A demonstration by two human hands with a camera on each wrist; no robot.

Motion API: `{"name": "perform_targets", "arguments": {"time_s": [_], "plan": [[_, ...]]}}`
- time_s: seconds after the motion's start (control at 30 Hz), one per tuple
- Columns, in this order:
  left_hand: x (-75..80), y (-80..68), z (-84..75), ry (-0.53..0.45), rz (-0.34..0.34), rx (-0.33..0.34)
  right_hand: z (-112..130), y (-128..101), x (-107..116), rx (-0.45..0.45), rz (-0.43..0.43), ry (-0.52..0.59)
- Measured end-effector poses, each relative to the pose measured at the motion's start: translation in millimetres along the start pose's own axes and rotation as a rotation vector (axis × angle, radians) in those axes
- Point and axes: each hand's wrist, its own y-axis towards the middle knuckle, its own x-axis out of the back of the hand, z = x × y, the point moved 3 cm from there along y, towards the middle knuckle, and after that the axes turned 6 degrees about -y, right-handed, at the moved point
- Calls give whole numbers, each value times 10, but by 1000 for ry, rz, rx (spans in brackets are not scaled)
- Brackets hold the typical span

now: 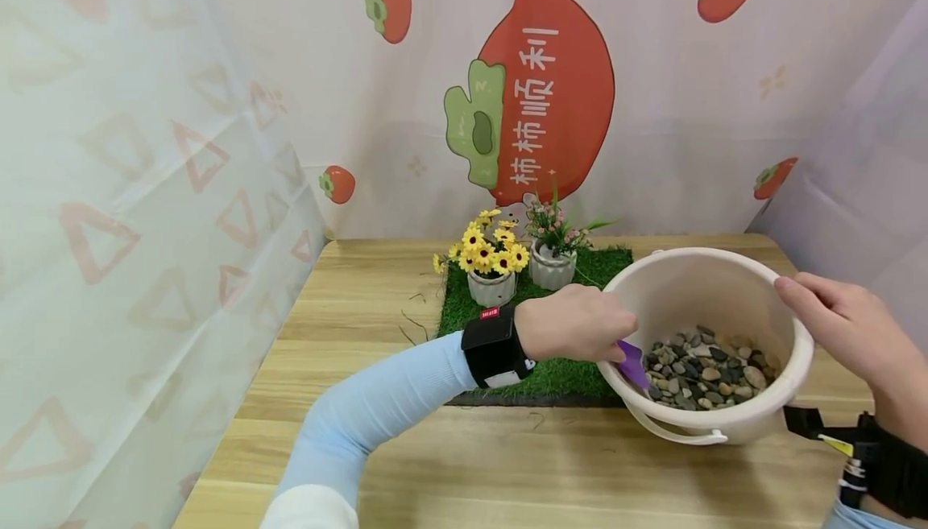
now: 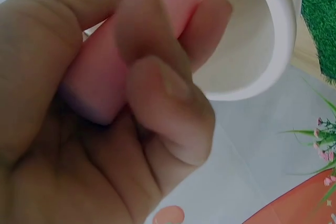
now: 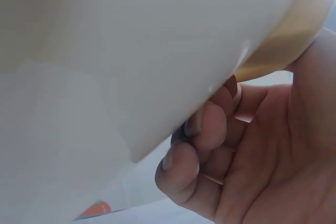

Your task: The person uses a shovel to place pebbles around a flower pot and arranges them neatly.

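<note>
A white bucket (image 1: 699, 416) with pebbles (image 1: 706, 368) across its bottom stands on the wooden table. My left hand (image 1: 576, 321) reaches over the bucket's left rim and grips a small toy shovel. The shovel's purple blade (image 1: 633, 365) points down inside the bucket, close to the pebbles. In the left wrist view my curled fingers wrap round its pink handle (image 2: 107, 66). My right hand (image 1: 851, 324) holds the bucket's right rim, thumb over the edge. Seen from the right wrist, its fingers (image 3: 181, 169) curl up against the outer wall.
Behind my left forearm lies a green turf mat (image 1: 573, 380). A pot of yellow flowers (image 1: 493, 289) and a pot of pink flowers (image 1: 553, 270) stand on it. The bucket's bail handle (image 1: 674, 432) hangs down in front. A printed curtain (image 1: 406, 110) closes off the table's (image 1: 348, 295) back.
</note>
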Motion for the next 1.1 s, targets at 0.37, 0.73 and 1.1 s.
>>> {"name": "perform_targets", "arguments": {"time_s": [0.37, 0.73, 1.1], "plan": [[-40, 96, -32, 61, 81, 84, 44, 5, 11, 19, -19, 12], [-166, 285, -142, 127, 100, 150, 45, -23, 1, 37, -31, 49], [-275, 319, -190, 234, 110, 133, 68, -38, -7, 34, -1, 93]]}}
